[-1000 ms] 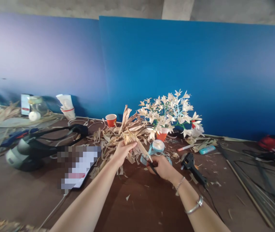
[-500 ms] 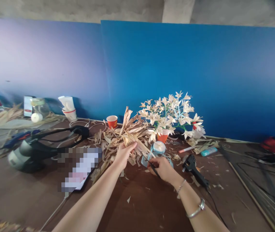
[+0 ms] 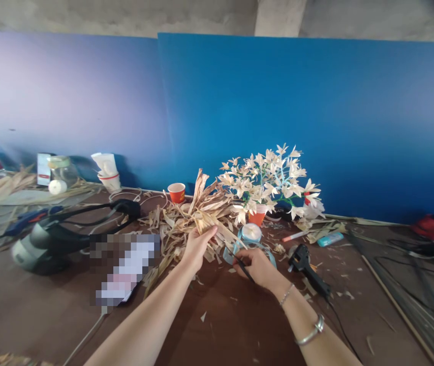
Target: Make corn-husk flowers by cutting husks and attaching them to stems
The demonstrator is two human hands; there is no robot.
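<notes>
My left hand [image 3: 197, 246] pinches a pale strip of dried corn husk [image 3: 229, 236] between thumb and fingers, and the strip reaches rightward toward my other hand. Closed around a slim dark tool [image 3: 244, 269] is my right hand [image 3: 258, 267]. The tool's thin tip points up and left, below the husk strip; whether it is scissors or tweezers I cannot tell. Behind my right hand lies a roll of light blue tape or ribbon [image 3: 251, 233]. A heap of loose husks [image 3: 171, 223] spreads beyond my left hand.
Pale husk flowers [image 3: 274, 178] stand in an orange cup [image 3: 256, 217] at the back. A black glue gun [image 3: 308, 272] lies right of my hand. To the left are a phone [image 3: 129, 269], a headset-like device [image 3: 49, 239] and an orange paper cup [image 3: 176, 192]. Husk scraps litter the brown table.
The husk strip's free end now shows reaching farther right and down, over my right hand's fingers. Both hands stay almost where they were, with the same holds.
</notes>
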